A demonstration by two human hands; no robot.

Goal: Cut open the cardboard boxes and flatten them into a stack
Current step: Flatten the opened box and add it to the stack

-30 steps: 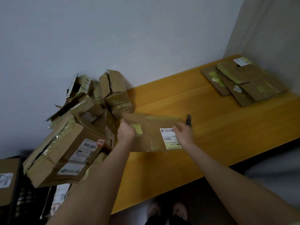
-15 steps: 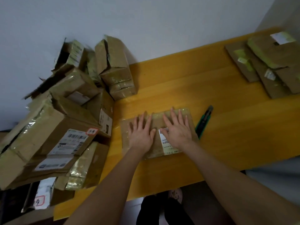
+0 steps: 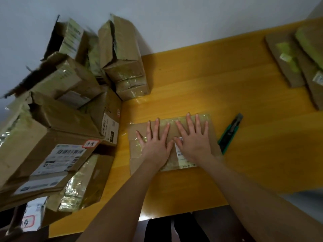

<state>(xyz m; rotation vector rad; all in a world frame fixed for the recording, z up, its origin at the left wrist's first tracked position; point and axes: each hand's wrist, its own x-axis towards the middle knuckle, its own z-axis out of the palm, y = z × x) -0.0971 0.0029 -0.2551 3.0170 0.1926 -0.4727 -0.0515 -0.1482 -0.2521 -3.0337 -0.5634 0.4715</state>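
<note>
Flattened box: flat on the wooden table near its front edge, long axis running left to right.
Hands: left hand and right hand side by side on top, fingers straight and spread, pressing down, gripping nothing.
Stack of flattened boxes: far right, well apart; the right hand is nearer.
Utility knife: just beside the box's right edge.
</note>
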